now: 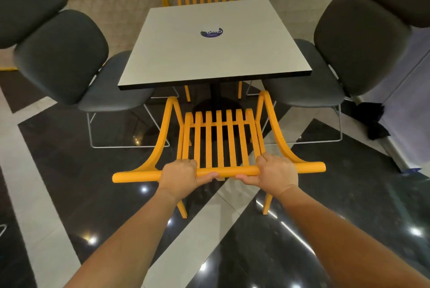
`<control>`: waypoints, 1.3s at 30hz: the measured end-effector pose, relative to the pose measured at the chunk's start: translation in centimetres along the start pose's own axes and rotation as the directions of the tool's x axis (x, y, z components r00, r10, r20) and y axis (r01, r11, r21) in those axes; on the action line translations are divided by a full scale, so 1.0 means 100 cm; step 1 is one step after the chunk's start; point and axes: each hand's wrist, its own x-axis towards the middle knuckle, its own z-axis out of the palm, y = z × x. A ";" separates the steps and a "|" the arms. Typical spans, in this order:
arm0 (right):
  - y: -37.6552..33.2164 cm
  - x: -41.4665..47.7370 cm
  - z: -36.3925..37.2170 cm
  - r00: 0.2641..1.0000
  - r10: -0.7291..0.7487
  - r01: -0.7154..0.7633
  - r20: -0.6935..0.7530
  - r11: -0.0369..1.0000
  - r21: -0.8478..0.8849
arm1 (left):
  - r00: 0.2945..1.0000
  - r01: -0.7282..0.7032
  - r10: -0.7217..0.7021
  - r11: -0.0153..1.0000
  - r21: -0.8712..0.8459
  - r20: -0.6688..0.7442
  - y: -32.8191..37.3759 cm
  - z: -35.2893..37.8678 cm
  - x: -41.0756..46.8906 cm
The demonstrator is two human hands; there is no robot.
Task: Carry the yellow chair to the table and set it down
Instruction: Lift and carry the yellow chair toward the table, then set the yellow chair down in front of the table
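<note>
While both hands (178, 175) (275, 172) grip the yellow chair (218, 141), its armrests near the table (209, 50) edge.

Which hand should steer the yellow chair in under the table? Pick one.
Neither alone: left hand and right hand both grip the top rail of the yellow chair, evenly either side of its middle, and it sits square to the table. Push with both.

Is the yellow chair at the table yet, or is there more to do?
Nearly there. The yellow chair already faces the near edge of the table, between the two grey chairs. In hand: the left hand and right hand both grip its top rail. Left: confirming its legs are on the floor, which is hard to tell here, and letting go.
</note>
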 end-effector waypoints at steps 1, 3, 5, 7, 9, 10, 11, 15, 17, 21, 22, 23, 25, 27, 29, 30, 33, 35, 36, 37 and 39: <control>0.007 0.004 -0.001 1.000 -0.002 0.002 0.008 1.000 -0.007 | 1.000 0.004 -0.004 1.000 0.001 -0.001 0.005 0.000 0.005; 0.016 0.009 0.000 1.000 -0.013 0.013 0.009 1.000 -0.018 | 1.000 0.004 -0.004 1.000 0.008 0.003 0.010 0.000 0.012; 0.019 0.012 0.003 1.000 -0.021 0.021 -0.015 1.000 -0.013 | 1.000 -0.004 0.004 1.000 0.010 0.007 0.010 0.001 0.016; 0.018 0.013 0.005 0.999 -0.022 0.021 -0.042 1.000 -0.007 | 1.000 -0.017 0.017 1.000 0.008 0.005 0.007 0.003 0.018; 0.014 0.013 0.007 0.998 -0.016 0.015 -0.065 1.000 -0.001 | 1.000 -0.030 0.030 1.000 0.006 0.002 0.003 0.004 0.019; 0.011 0.013 0.008 0.997 -0.009 0.009 -0.076 1.000 0.000 | 0.999 -0.034 0.034 0.999 0.006 0.000 0.000 0.005 0.020; 0.007 0.014 0.009 0.997 -0.001 0.001 -0.081 1.000 0.002 | 0.999 -0.038 0.038 0.999 0.007 -0.005 -0.004 0.005 0.020; -0.015 0.016 0.016 0.998 0.015 -0.014 -0.060 1.000 0.008 | 0.998 -0.043 0.044 0.999 0.010 -0.038 -0.028 0.004 0.022; -0.021 0.017 0.019 0.999 0.011 -0.010 -0.046 1.000 0.017 | 0.998 -0.044 0.044 0.999 0.006 -0.046 -0.035 0.003 0.021; -0.019 0.019 0.019 0.999 0.008 -0.007 -0.046 0.999 0.040 | 0.998 -0.039 0.039 0.999 -0.005 -0.057 -0.032 0.002 0.021; -0.017 0.020 0.019 0.999 0.004 -0.002 -0.051 0.999 0.043 | 0.998 -0.035 0.034 0.999 -0.007 -0.062 -0.030 0.002 0.021; -0.016 0.020 0.019 0.998 -0.001 0.004 -0.055 0.999 0.046 | 0.997 -0.031 0.031 1.000 -0.003 -0.066 -0.029 0.002 0.021; -0.014 0.021 0.020 0.998 -0.012 0.015 -0.063 0.999 0.045 | 0.998 -0.017 0.018 1.000 0.006 -0.063 -0.028 0.002 0.022; -0.008 0.025 0.019 0.998 -0.018 0.020 -0.053 0.999 0.030 | 0.998 -0.001 0.001 1.000 -0.005 -0.069 -0.023 0.002 0.025; 0.003 0.031 0.016 1.000 -0.017 0.017 -0.026 1.000 0.009 | 0.998 0.011 -0.011 1.000 0.003 -0.067 -0.014 0.003 0.030; 0.009 0.034 0.014 1.000 -0.016 0.016 -0.014 1.000 -0.005 | 0.998 0.016 -0.016 1.000 0.007 -0.066 -0.009 0.004 0.033; 0.020 0.041 0.014 1.000 -0.025 0.025 -0.012 0.999 -0.037 | 0.998 0.022 -0.021 1.000 0.017 -0.059 -0.001 0.005 0.041; 0.020 0.041 0.014 0.999 -0.025 0.024 -0.022 0.999 -0.033 | 0.999 0.018 -0.017 1.000 0.025 -0.046 -0.002 0.005 0.042; 0.019 0.041 0.015 1.000 -0.023 0.023 -0.021 0.999 -0.025 | 0.999 0.012 -0.011 1.000 0.026 -0.046 -0.003 0.006 0.042; 0.019 0.041 0.014 0.999 -0.022 0.021 -0.023 1.000 -0.015 | 0.999 0.005 -0.003 1.000 0.028 -0.048 -0.004 0.006 0.042; 0.017 0.040 0.015 0.999 -0.014 0.014 -0.037 1.000 -0.005 | 0.999 -0.006 0.008 1.000 0.030 -0.050 -0.006 0.007 0.043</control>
